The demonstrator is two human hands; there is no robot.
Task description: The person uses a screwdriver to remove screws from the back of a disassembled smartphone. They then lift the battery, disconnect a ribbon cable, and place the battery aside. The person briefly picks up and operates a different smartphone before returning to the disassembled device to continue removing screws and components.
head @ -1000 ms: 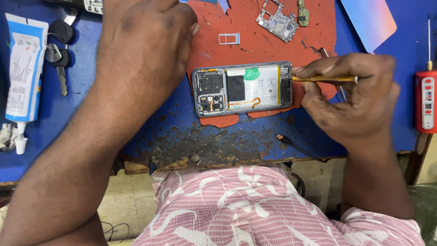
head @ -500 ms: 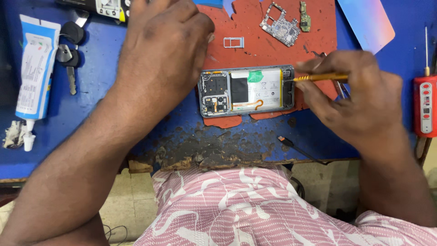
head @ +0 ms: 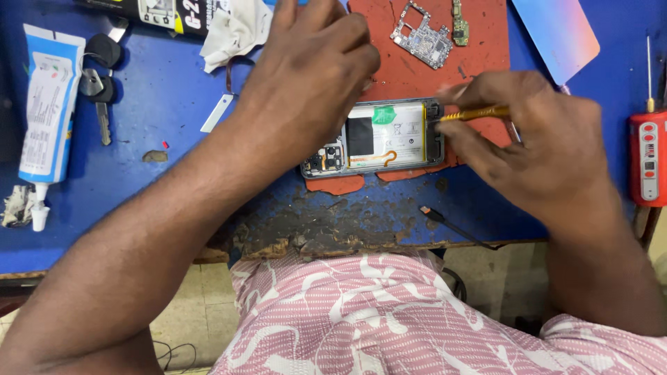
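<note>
Pressing opened phone (head: 385, 139); right hand (head: 535, 146) grips screwdriver (head: 476, 113).

- The left hand (head: 306, 76) covers the left end of the opened phone (head: 385, 139); only a strip of the camera corner shows below its knuckles.
- The yellow-handled tool (head: 479, 112) disappears into the right hand (head: 535, 149), so its far end is unseen; its tip at the phone's right edge is too small to make out.
- The right hand is motion-blurred along its fingers.
- Above the left hand, the dark box (head: 167, 12) is cut by the top edge.
- Far right of the right hand, the red device (head: 647, 156) runs off the frame.
</note>
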